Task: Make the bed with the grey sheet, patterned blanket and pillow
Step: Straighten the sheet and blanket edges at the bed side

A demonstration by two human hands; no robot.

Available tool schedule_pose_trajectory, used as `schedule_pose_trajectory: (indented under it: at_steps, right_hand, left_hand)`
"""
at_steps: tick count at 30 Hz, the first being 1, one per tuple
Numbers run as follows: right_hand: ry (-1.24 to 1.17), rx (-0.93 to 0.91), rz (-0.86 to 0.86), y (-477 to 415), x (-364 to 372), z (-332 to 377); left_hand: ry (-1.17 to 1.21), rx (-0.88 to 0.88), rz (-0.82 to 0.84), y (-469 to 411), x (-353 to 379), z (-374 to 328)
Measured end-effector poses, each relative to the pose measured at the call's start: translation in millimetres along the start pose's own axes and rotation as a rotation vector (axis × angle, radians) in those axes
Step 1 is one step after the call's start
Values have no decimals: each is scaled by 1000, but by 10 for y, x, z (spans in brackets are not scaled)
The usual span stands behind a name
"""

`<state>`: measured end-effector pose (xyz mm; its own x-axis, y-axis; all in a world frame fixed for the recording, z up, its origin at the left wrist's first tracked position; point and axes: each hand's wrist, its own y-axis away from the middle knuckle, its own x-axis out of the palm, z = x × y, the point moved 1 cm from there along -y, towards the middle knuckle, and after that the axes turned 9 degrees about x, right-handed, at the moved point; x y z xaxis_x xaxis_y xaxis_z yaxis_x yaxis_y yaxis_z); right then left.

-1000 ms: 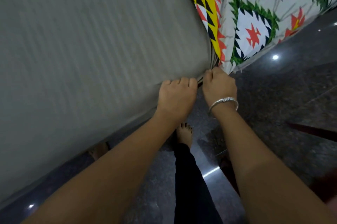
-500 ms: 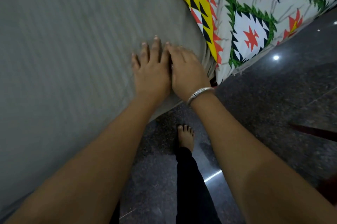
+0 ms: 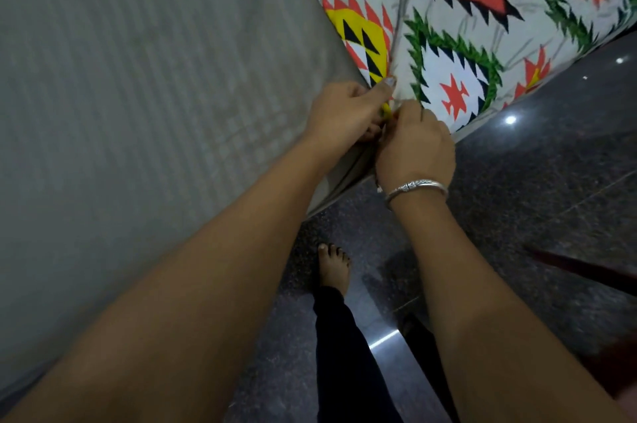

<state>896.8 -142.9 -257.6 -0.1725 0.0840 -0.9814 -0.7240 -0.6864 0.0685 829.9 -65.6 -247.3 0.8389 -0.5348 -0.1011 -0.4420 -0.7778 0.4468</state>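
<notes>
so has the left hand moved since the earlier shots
Yes. The left hand came off the grey sheet and shifted right to the blanket edge, pinching it beside the right hand.

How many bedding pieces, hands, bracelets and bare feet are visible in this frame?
Bedding pieces: 2 (grey sheet, patterned blanket)
Hands: 2 (left hand, right hand)
Bracelets: 1 (bracelet on the right wrist)
Bare feet: 1 (foot on the floor)
Total: 6
</notes>
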Motion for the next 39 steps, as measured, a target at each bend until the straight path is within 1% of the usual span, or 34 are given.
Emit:
schedule_pose_trajectory:
  at_steps: [3,5,7,9,11,13,15,17,20,22,24,26,27,28,29,31,32,33,36,38,39]
  right_hand:
    - [-240,-75,-122,12,-135,-59]
    - [-333,-167,-108,35,-191,-75]
    - [-273,-289,-44,69,-205,-54]
    - [-138,-387,11,125,-150,-22]
    - [-93,-447,11,183,-83,9]
    - [-96,-469,26,201,-71,-10]
    - [-104,-444,157,212,-71,-42]
    - [-131,-364,300,191,-60,-72]
    - [-149,-277,441,169,-99,-69]
    - [-132,-241,495,176,-102,-81]
    - [-139,-202,568,229,-49,-119]
    - [-98,-183,685,346,74,-173]
    - [-101,-132,731,421,146,-206]
    - [-170,-25,729,491,219,-237]
    - [-319,149,694,554,276,-247]
    - [-718,535,587,628,394,-219]
    - [-890,674,557,645,442,-175]
    - [-1007,770,540,643,474,-109]
    - [-1232,999,429,588,537,73]
    - [-1306,1032,336,554,553,138]
    - [-1292,1017,292,538,575,150]
  left_hand:
    - [178,-101,50,25,7,-21]
    - [274,-158,128,62,-17,0]
    - [381,-195,173,129,-12,16]
    - [396,-189,116,172,27,56]
    - [295,-149,-30,148,52,143]
    - [64,-85,-149,117,38,212]
    - [-182,-47,-132,90,29,229]
    - [-386,-44,-76,79,9,215]
    - [-715,18,-24,134,15,170]
    - [-804,89,-48,252,40,181]
    - [-820,131,-92,405,46,246]
    - [-833,173,-139,565,43,399]
    - [-823,188,-154,639,46,493]
    - [-784,205,-172,715,51,580]
    - [-721,226,-194,778,59,659]
    - [-606,273,-245,886,83,772]
    - [-564,289,-272,924,91,807]
    - [-531,301,-301,949,91,838]
    - [-486,310,-351,975,59,913]
    - [-456,323,-348,978,36,943]
    - [-450,330,-341,975,26,953]
